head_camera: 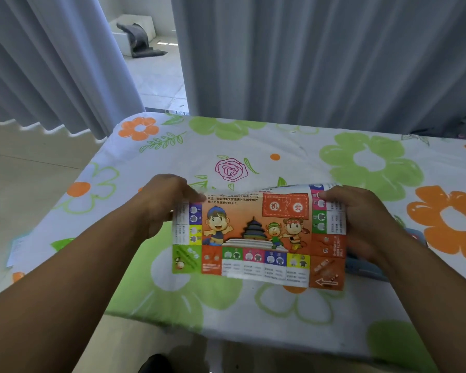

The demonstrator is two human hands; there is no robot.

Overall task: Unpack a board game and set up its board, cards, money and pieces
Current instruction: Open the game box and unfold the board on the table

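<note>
- Head view: folded game board (256, 232) (creased paper, printed side up) lies over the flower-patterned counter (253, 146).
- Left hand (162, 205): fingers (197, 196) pinch its upper left edge.
- Right hand (361, 224) grips its right edge.

Paper game board (258, 238): partly folded, printed face up.
Orange centre with cartoon figures; coloured squares along left, right and near sides. Far edge curls upward. Positioned over the middle of the table (280, 146), nearer its near edge.
</note>
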